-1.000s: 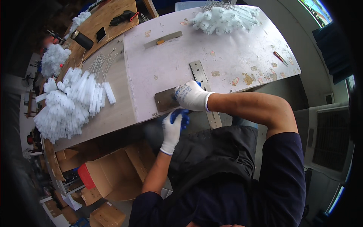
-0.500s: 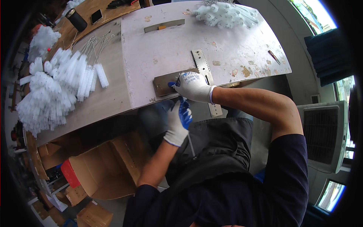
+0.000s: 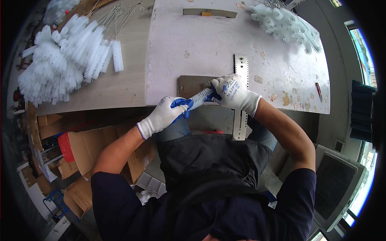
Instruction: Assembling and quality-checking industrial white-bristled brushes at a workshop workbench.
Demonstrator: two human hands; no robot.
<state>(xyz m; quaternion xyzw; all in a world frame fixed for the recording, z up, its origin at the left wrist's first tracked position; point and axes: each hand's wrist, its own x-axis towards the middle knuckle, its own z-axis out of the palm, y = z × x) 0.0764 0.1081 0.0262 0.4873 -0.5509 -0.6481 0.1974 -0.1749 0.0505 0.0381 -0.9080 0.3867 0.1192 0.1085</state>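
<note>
A white bristle brush (image 3: 200, 99) is stretched at a slant between my two hands at the table's front edge. Wearing a white glove with blue on the palm side, my left hand (image 3: 167, 114) is closed on its lower left end. My right hand (image 3: 235, 93), gloved the same way, grips the upper right end with fingers curled. Behind the brush a brownish metal plate (image 3: 193, 82) lies on the tabletop, partly covered by my right hand. A perforated metal strip (image 3: 240, 125) passes beneath that hand and juts out past the table edge.
Heaped at the left are many white wire-handled brushes (image 3: 60, 66); another pile (image 3: 285, 25) lies at the far right. A flat metal bar (image 3: 210, 13) sits at the back, and a pen-like tool (image 3: 319, 92) on the right. Cardboard boxes (image 3: 90, 146) stand below left.
My left hand has come up and swung outward to the left, and the brush now shows between both hands. The whole view has shifted as my head moved.
</note>
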